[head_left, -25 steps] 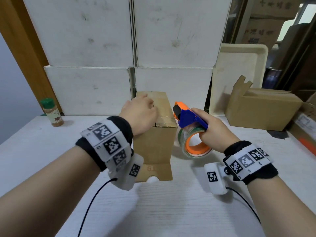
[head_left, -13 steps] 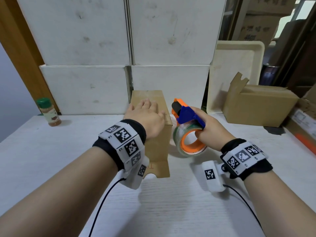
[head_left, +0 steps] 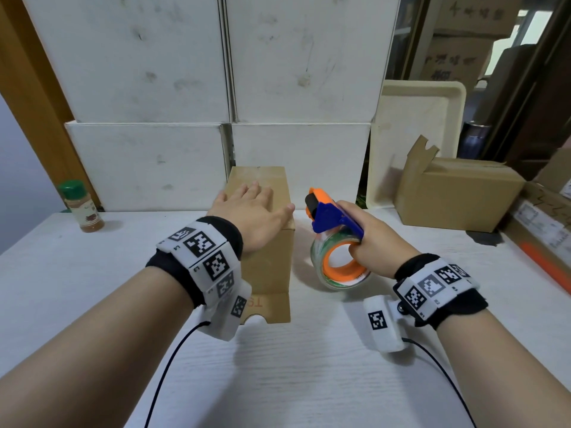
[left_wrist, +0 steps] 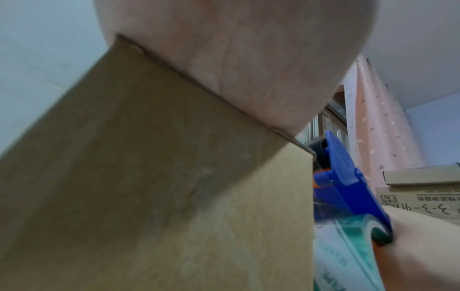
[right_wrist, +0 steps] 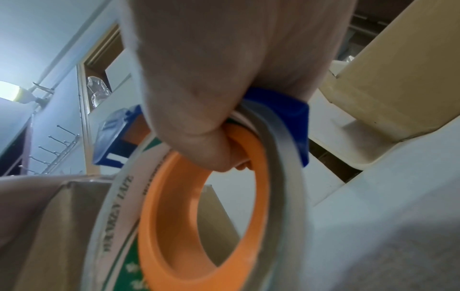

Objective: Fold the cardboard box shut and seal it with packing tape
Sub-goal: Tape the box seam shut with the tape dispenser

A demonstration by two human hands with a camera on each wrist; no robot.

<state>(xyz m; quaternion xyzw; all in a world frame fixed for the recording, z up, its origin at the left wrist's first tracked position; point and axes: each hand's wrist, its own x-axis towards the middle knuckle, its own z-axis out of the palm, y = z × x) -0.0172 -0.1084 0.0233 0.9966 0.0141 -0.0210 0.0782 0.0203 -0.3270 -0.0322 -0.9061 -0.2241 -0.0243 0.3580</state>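
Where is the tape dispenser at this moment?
In the head view the tape dispenser is right of centre, gripped in the right hand above the white table, just right of the upright cardboard box the left hand presses on.

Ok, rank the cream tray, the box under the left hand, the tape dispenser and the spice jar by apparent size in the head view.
1. Cream tray, leaning at the back.
2. Box under the left hand, though it stands nearer the camera.
3. Tape dispenser in the right hand.
4. Spice jar.
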